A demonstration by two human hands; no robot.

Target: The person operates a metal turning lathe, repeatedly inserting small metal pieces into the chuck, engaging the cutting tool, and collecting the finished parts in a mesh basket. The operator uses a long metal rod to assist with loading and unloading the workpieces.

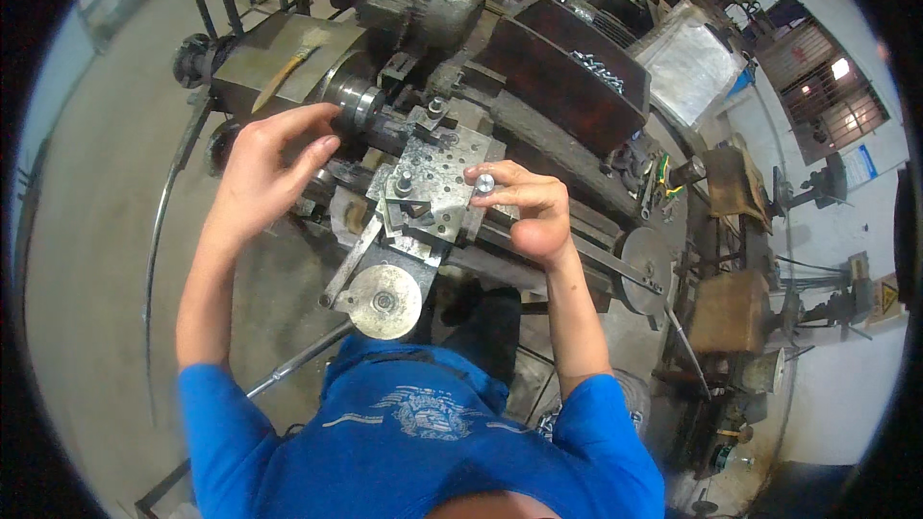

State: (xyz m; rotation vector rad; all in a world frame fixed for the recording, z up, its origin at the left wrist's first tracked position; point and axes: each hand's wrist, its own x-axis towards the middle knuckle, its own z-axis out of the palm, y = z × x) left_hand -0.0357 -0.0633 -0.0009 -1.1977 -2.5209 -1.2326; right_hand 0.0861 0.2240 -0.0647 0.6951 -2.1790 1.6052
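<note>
2 hands (274, 168), 1 lathe (538, 125), 1 handwheel (385, 301).

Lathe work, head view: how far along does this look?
Early, by the look of it. Done: nothing clearly finished; the chuck shows no obvious workpiece. In hand: the right hand pinches a small metal part over the tool plate, while the left hand reaches to the chuck. Left: the part is not yet mounted, and the handwheel is untouched.
</note>
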